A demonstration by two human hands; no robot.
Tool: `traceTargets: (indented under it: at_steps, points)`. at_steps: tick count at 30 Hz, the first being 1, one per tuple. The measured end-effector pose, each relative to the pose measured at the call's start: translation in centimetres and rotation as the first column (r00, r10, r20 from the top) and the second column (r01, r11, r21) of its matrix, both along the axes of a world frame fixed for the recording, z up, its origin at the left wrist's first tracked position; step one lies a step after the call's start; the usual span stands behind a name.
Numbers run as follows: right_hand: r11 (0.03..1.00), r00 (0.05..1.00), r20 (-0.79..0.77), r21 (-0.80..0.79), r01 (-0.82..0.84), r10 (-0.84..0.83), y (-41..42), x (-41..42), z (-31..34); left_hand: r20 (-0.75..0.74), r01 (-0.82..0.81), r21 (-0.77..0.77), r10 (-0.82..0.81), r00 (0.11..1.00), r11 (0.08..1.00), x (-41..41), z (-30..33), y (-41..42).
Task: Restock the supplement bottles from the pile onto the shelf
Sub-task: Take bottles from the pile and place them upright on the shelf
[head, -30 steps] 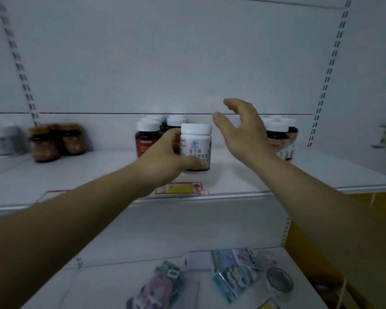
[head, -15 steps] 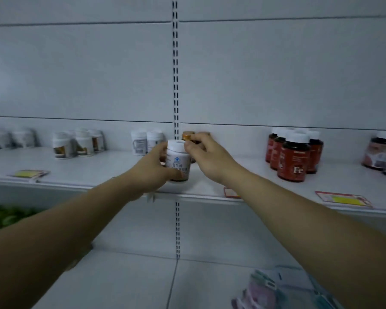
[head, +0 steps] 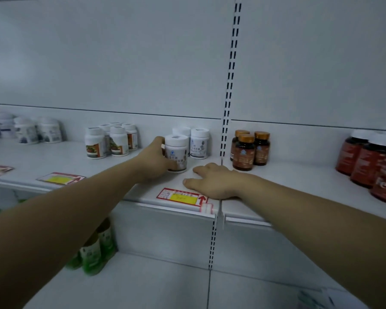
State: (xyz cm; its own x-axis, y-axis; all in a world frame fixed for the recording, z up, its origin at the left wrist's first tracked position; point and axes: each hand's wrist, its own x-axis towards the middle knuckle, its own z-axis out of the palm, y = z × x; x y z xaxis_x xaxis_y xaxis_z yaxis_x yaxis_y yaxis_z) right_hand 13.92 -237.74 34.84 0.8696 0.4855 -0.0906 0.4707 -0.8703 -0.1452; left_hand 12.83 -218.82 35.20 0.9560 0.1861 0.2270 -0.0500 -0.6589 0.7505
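Note:
My left hand grips a white supplement bottle with a white cap, standing upright on the white shelf. Two matching white bottles stand just behind it against the back panel. My right hand rests palm down on the shelf to the right of the held bottle, fingers spread flat and holding nothing. A red and yellow price tag lies at the shelf's front edge, partly under my right hand.
Several white bottles with picture labels stand to the left, more white jars farther left. Amber bottles with gold caps stand right of the upright post, red bottles at far right. Green bottles sit on the lower shelf.
The view swung left along the shelf. My left hand carried the white bottle down onto the shelf in front of two matching ones. My right hand left the bottle and now lies flat.

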Motion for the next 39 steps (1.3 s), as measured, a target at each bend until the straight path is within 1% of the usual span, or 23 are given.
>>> traceTargets:
  at_steps: [4,9,12,16,19,22,23,25,26,27,29,31,35,39]
  points:
    - [0.998,0.999,0.016,-0.027,0.051,-0.050,0.7,0.6,-0.4,0.002,0.008,0.052,-0.008,1.000,0.999,2.3,0.1,1.1]
    - [0.997,0.997,0.024,-0.014,0.076,-0.076,0.4,0.3,-0.7,0.010,0.083,0.088,-0.084,0.996,0.993,4.1,-0.1,1.6]
    - [0.995,0.995,0.027,0.004,0.097,-0.097,0.4,0.1,-0.6,0.006,0.119,0.117,-0.121,0.993,0.986,4.6,-0.1,1.6]
    - [0.992,0.992,0.054,0.047,0.114,-0.116,0.4,-0.3,-0.6,-0.003,0.114,0.149,-0.115,0.993,0.982,5.1,0.0,1.5]
    - [0.991,0.991,0.060,0.068,0.113,-0.117,0.5,-0.1,-0.5,-0.023,0.130,0.137,-0.128,0.992,0.982,5.1,0.0,1.4]
    - [0.991,0.993,0.027,0.075,0.113,-0.115,0.3,0.1,-0.3,-0.069,0.103,0.110,-0.096,0.993,0.989,4.3,0.2,1.5]
    - [0.987,0.992,0.013,0.101,0.125,-0.127,0.3,0.1,0.1,-0.086,0.096,0.117,-0.087,0.993,0.988,3.9,0.4,1.8]
    - [0.968,0.989,0.036,0.216,0.131,-0.142,1.0,0.2,1.3,-0.114,0.111,0.159,-0.093,0.989,0.981,2.6,1.0,2.8]
    - [0.959,0.989,0.079,0.266,0.099,-0.124,1.8,0.3,2.1,-0.123,0.124,0.192,-0.102,0.987,0.974,1.8,1.4,3.5]
    - [0.957,0.985,0.137,0.284,0.060,-0.102,2.8,0.4,2.9,-0.128,0.133,0.236,-0.105,0.986,0.962,0.7,1.8,4.3]
    - [0.959,0.966,0.243,0.285,0.012,-0.084,5.5,0.7,4.4,-0.121,0.127,0.333,-0.092,0.988,0.934,-1.6,2.5,6.3]
    - [0.956,0.950,0.305,0.293,-0.022,-0.072,8.7,0.9,5.7,-0.096,0.095,0.406,-0.061,0.994,0.909,-4.0,3.0,8.8]
    - [0.955,0.908,0.416,0.284,-0.083,-0.045,15.9,0.6,7.6,-0.074,0.053,0.445,-0.023,0.997,0.894,-8.3,3.8,15.3]
    - [0.947,0.904,0.428,0.283,-0.153,0.018,24.8,-0.3,8.1,-0.090,-0.024,0.451,0.072,0.993,0.892,-11.6,4.1,23.6]
